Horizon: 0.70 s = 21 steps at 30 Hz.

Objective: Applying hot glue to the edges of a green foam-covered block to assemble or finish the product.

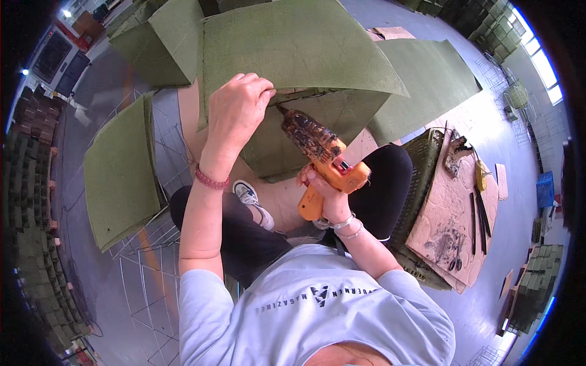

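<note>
Landmark: green felt-covered box, standing on the floor between the seated person's knees.

1. Green felt flap. Large sheet lifted over the box's top edge, sloping away from the person. The left hand grips its near edge, fingers curled narrow and closed on the felt, at the box's upper left corner.

2. Orange glue gun. Soiled, blackened barrel. Long axis runs diagonally from the grip at the box's lower right up to the nozzle at the box's top edge, just under the flap and just right of the left hand. The right hand is wrapped shut around the grip and is the hand nearer the seam; nozzle contact with the box cannot be told.

3. Loose felt sheets. Left, far left and right of the box, close in on those sides; open room lies only toward the person's lap.

4. Cardboard work board. Right of the box, beyond the right knee, laid on a green crate; carries scissors and dark rods.

5. Wire frames. On the floor, left of the box.
</note>
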Tool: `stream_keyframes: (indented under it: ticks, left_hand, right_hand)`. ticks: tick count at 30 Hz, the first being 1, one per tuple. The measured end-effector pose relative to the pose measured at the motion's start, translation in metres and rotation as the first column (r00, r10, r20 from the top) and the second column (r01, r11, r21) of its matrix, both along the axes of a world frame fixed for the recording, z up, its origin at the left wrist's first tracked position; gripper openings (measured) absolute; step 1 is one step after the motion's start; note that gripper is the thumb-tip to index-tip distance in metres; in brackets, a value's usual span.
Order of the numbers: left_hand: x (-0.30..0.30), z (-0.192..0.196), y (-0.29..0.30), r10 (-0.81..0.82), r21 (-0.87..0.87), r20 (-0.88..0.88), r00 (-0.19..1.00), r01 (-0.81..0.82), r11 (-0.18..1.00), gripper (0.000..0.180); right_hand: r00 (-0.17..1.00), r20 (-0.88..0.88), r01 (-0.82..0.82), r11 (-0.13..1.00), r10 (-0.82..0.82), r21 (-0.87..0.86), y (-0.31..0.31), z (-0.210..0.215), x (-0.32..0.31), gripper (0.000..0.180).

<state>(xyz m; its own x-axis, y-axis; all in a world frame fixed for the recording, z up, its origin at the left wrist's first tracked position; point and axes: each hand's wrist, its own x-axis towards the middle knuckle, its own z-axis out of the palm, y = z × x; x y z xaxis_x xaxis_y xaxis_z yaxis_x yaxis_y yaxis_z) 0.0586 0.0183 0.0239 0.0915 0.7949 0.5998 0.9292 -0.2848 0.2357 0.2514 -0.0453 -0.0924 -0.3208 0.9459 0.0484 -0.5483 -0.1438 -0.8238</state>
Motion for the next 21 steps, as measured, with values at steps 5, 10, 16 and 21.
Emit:
stream_keyframes:
  ticks: [5, 10, 16, 21]
  left_hand:
    - [0.011, 0.001, 0.010, -0.030, 0.003, -0.014, 0.999, 0.030, 1.000, 0.011]
    - [0.028, 0.005, 0.020, -0.070, -0.011, -0.005, 0.998, 0.070, 0.998, 0.011]
    - [0.019, 0.008, 0.013, -0.128, -0.090, -0.055, 0.990, 0.123, 0.988, 0.012]
    - [-0.005, 0.010, 0.005, -0.142, -0.186, -0.054, 0.988, 0.130, 0.974, 0.015]
  right_hand:
    - [0.996, -0.046, 0.069, 0.997, -0.071, -0.044, 0.003, 0.005, 0.007, 0.018]
    - [0.991, -0.001, 0.137, 0.990, -0.137, -0.047, 0.016, 0.004, 0.029, 0.019]
    - [0.973, -0.007, 0.232, 0.973, -0.232, -0.009, 0.025, 0.004, 0.042, 0.010]
    - [0.956, -0.023, 0.294, 0.956, -0.293, 0.001, 0.031, 0.004, 0.052, 0.011]
